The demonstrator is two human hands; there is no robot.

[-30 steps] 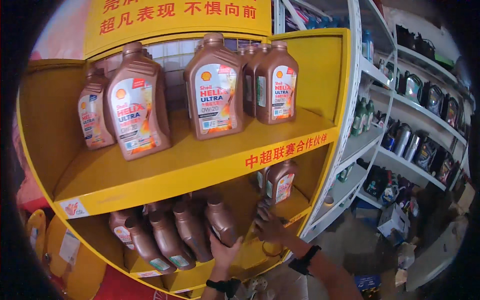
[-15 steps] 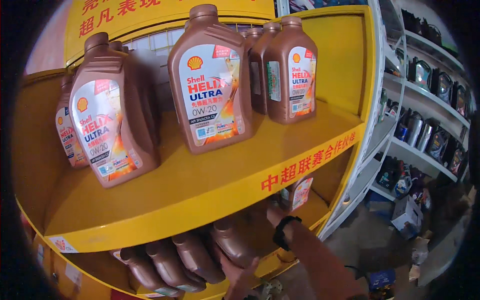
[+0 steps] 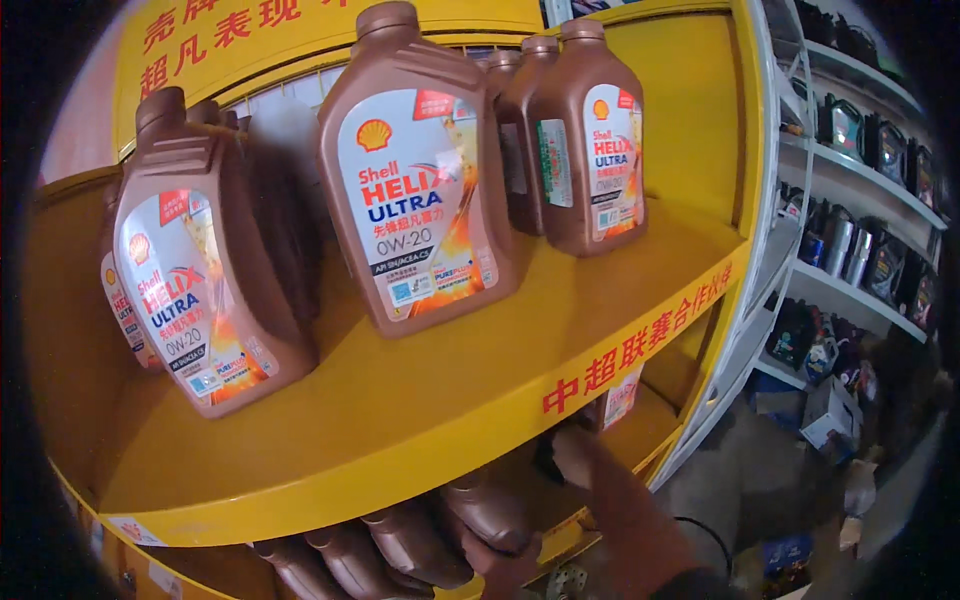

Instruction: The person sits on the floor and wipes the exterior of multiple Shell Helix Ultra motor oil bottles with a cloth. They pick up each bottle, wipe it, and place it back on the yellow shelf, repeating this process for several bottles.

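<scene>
Forearms come up from our lower edge under the upper shelf (image 3: 420, 440). Left hand (image 3: 505, 565) sits against the brown jug (image 3: 490, 510) at the right end of the lower-shelf row; grip looks wrapped on it, how tightly we cannot tell. Right hand (image 3: 590, 470) reaches deeper right, near a jug with a pale label (image 3: 620, 398), fingers hidden, grip state unclear. Row jugs lean back-right, necks toward us. Left hand is nearer.

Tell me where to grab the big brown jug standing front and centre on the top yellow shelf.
Grip the brown jug by its right side from the front-right: it stands upright, label forward, with bare yellow shelf there, while its left neighbour crowds the other side.
</scene>
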